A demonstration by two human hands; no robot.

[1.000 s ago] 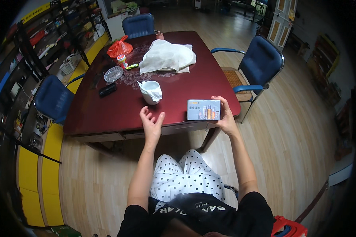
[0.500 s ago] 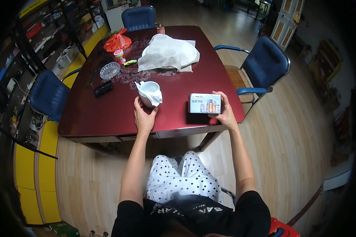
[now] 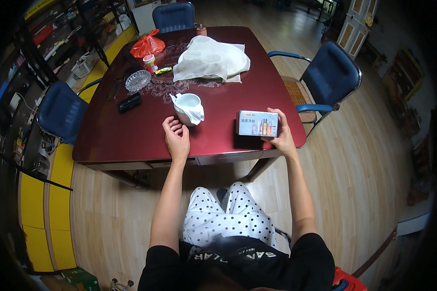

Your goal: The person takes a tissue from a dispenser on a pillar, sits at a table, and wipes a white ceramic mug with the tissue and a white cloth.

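Now right hand [image 3: 283,138] grips box [image 3: 251,124]; left hand [image 3: 177,139] loosely open beside white-draped cup [image 3: 187,111].

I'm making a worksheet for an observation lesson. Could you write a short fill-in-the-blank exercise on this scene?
1. The hand that holds the box is the person's ____ one.
2. The cup beside the left hand is ____ in colour.
3. The plastic bag on the table is ____.
4. The chair on the right has a backrest coloured ____.

Missing words: right; white; red; blue.
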